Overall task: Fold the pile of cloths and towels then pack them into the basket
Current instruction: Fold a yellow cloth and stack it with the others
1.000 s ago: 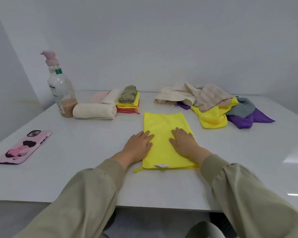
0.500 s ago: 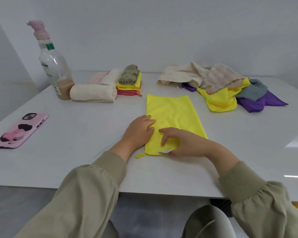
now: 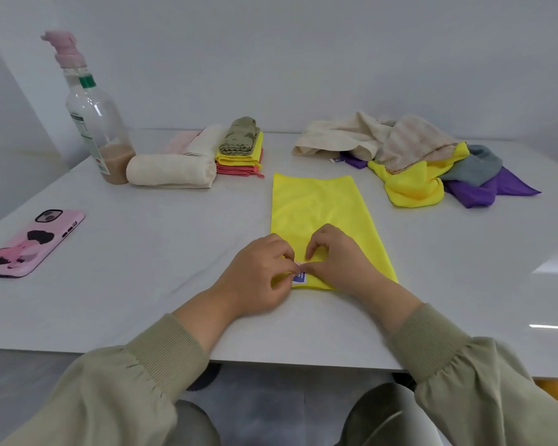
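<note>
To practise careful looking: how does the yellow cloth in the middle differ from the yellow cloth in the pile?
The middle cloth lies flat in a neat strip; the pile cloth is crumpled. The middle cloth lies alone; the pile cloth is partly buried under others. Both are bright yellow.

Bright, even light — glare on the table point(image 3: 554, 268) — wide-angle warp.
</note>
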`<state>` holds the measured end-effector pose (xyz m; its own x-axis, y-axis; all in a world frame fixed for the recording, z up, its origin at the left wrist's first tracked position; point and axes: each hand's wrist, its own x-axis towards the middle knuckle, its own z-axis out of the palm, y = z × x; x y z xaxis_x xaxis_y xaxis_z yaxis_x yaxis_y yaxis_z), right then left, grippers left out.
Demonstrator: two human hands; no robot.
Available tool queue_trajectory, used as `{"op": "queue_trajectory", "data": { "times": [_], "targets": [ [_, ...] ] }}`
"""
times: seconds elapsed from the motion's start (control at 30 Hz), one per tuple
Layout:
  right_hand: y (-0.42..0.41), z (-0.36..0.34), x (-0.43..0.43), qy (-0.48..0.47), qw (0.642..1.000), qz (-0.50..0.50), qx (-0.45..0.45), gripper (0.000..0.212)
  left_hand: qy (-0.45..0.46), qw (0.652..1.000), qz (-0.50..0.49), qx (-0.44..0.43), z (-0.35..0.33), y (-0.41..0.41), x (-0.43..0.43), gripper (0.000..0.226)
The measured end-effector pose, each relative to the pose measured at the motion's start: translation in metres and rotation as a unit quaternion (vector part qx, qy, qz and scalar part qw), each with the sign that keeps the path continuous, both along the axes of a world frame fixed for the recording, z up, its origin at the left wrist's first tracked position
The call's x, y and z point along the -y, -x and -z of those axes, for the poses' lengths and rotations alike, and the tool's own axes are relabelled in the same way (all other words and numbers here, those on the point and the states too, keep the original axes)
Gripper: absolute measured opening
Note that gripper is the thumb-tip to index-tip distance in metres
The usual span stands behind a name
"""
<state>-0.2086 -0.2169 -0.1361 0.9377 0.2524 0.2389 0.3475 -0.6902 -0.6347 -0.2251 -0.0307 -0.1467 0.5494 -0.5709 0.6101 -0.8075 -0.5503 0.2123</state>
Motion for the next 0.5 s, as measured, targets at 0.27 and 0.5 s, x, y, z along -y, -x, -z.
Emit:
{"op": "queue_trajectory", "data": {
  "times": [0.27, 0.5],
  "targets": [
    [0.014, -0.016, 0.035, 0.094, 0.989, -0.095, -0.059, 0.021, -0.15, 0.987, -0.025, -0.048, -0.003, 0.005, -0.002, 0.04],
    [0.031, -0.034, 0.051, 0.263, 0.955, -0.125, -0.063, 0.047, -0.244, 0.969, -0.035, -0.02, -0.02, 0.002, 0.009, 0.045]
  ]
}}
